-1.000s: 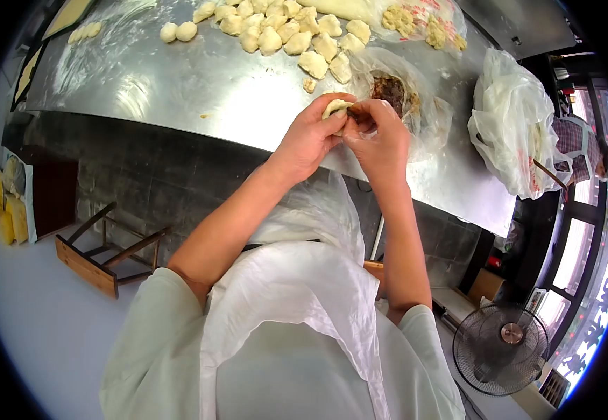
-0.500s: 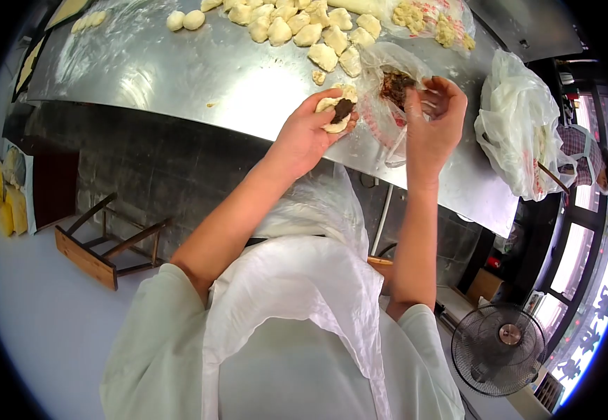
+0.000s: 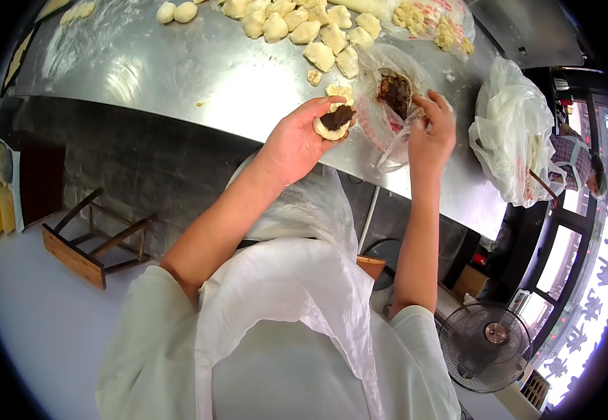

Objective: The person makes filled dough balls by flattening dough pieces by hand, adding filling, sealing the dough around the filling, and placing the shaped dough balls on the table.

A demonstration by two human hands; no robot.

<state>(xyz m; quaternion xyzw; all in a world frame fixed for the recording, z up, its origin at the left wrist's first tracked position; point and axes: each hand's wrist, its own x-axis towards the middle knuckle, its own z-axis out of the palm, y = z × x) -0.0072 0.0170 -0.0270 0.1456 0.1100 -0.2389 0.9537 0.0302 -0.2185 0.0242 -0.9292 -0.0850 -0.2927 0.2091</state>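
In my left hand (image 3: 295,142) lies a round piece of dough (image 3: 323,131) with a dark lump of filling (image 3: 335,117) on it, the fingers and thumb cupped around it. My right hand (image 3: 433,134) is closed at the edge of a clear plastic bag (image 3: 372,77), its thumb and fingers pinching the film. Inside that bag, open at the top, sits a mass of dark brown filling (image 3: 393,95). A small scrap of dough (image 3: 314,77) rests on the table just beyond my left hand.
Many flattened dough pieces (image 3: 305,32) cover the far side of the steel table (image 3: 178,77). Two smooth dough balls (image 3: 176,12) sit left of them. Crumbly yellow dough (image 3: 410,18) lies on plastic. A white bag (image 3: 514,133) hangs right. A fan (image 3: 484,347) and stool (image 3: 73,256) stand below.
My right hand has moved away from the filling to the bag's edge. More dark filling now shows on the dough in my left hand. The view has shifted slightly.
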